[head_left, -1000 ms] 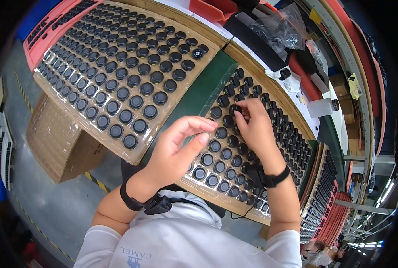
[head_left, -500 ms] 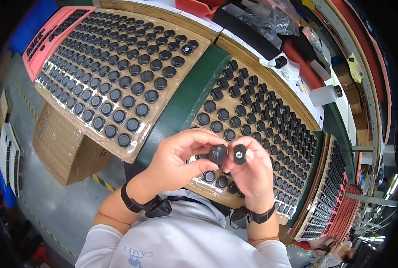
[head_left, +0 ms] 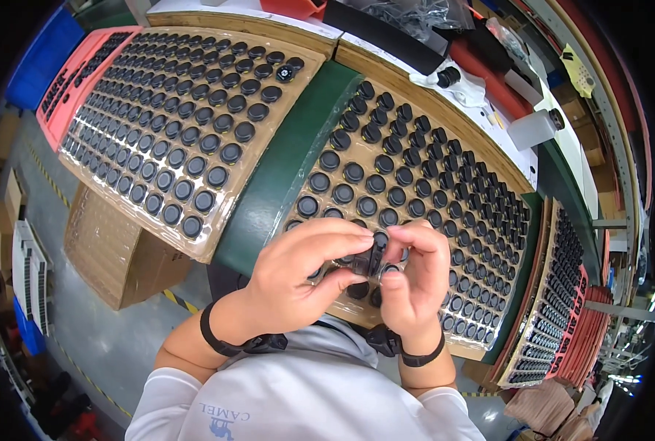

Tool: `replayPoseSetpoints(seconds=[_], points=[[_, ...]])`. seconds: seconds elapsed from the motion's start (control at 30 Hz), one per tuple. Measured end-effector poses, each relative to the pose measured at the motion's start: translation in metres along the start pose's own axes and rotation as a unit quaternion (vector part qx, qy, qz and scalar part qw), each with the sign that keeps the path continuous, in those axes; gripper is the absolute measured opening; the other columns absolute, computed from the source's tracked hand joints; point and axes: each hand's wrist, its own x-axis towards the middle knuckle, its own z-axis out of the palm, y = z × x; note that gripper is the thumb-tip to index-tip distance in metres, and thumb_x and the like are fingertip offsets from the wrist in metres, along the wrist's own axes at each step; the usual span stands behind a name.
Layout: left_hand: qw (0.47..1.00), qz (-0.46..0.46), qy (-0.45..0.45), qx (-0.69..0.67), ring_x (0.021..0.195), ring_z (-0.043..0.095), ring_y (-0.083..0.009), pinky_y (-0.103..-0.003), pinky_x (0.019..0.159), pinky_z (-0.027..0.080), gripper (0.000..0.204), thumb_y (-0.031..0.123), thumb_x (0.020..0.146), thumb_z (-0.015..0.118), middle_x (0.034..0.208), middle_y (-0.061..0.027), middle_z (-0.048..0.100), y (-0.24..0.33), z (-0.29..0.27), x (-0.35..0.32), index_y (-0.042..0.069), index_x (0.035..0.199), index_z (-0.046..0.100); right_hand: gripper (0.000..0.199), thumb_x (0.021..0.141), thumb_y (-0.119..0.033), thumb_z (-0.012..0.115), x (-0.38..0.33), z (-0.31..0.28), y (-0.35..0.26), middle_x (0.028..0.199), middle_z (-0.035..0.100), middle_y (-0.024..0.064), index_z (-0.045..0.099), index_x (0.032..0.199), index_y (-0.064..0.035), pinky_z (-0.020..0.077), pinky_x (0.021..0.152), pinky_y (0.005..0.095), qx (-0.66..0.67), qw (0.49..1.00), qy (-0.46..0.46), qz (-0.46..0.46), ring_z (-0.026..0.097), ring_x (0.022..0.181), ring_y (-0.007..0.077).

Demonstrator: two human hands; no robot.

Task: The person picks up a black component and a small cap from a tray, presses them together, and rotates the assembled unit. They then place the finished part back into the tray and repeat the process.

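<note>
In front of my body both hands meet around a small black round knob-like part (head_left: 377, 253). My left hand (head_left: 287, 275) grips its left side between thumb and fingers. From the other side my right hand (head_left: 419, 279) has its thumb and fingertips on the part's right edge. Whether the pieces are joined or only pressed together I cannot tell. Just beneath and beyond the hands lies a clear plastic tray on cardboard, with rows of black round parts (head_left: 353, 172); some of those stand tilted.
To the left, a second tray of black caps (head_left: 217, 176) overhangs a cardboard box (head_left: 114, 250). Green table surface (head_left: 287, 140) shows between the trays. A white bottle (head_left: 533, 130) stands at the back right, near a black cylindrical part (head_left: 448, 76). Pink trays (head_left: 85, 77) lie far left.
My hands have come together, bringing the black cap in the left and the white-marked black part in the right into contact. The view has shifted slightly.
</note>
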Motion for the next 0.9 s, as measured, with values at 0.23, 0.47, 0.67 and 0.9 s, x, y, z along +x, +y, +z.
replayPoseSetpoints(seconds=[0.23,0.47,0.67,0.9], points=[[0.997,-0.018,0.036,-0.072,0.09,0.062,-0.0263,-0.033,0.079,0.05,0.034,-0.005,0.07,0.069,0.099,-0.0163,0.063,0.002,0.005,0.001,-0.003,0.102,0.06,0.025,0.087,-0.011,0.054,-0.006,0.003,0.006,0.087,0.05,0.0075,0.045,0.107,0.0007,0.0389,0.07,0.0261,0.163,0.985,0.046,0.035,0.045,0.074,0.0134],[0.998,-0.004,0.02,-0.065,0.09,0.062,-0.0259,-0.033,0.079,0.05,0.032,-0.006,0.071,0.067,0.099,-0.0174,0.063,0.002,0.002,0.001,-0.004,0.103,0.06,0.026,0.087,-0.01,0.053,-0.002,0.005,-0.001,0.088,0.05,0.008,0.042,0.108,0.0,0.0385,0.068,0.0249,0.148,0.988,0.014,0.039,0.045,0.074,0.0122],[0.998,0.007,0.018,-0.06,0.089,0.062,-0.0256,-0.032,0.078,0.05,0.031,-0.006,0.073,0.066,0.099,-0.0176,0.063,0.005,0.001,0.002,-0.004,0.102,0.059,0.027,0.087,-0.013,0.056,-0.003,0.009,-0.003,0.088,0.05,0.0077,0.043,0.107,-0.0003,0.0381,0.066,0.0238,0.213,0.972,0.039,0.091,0.045,0.07,0.011],[0.996,-0.004,0.027,-0.089,0.091,0.062,-0.0258,-0.032,0.078,0.049,0.031,-0.002,0.073,0.068,0.1,-0.0176,0.063,-0.002,-0.005,-0.001,-0.003,0.103,0.06,0.036,0.083,-0.015,0.062,0.005,0.01,-0.012,0.088,0.051,0.0064,0.044,0.109,0.0007,0.0385,0.064,0.023,0.206,0.97,0.037,0.126,0.046,0.07,0.0111]])
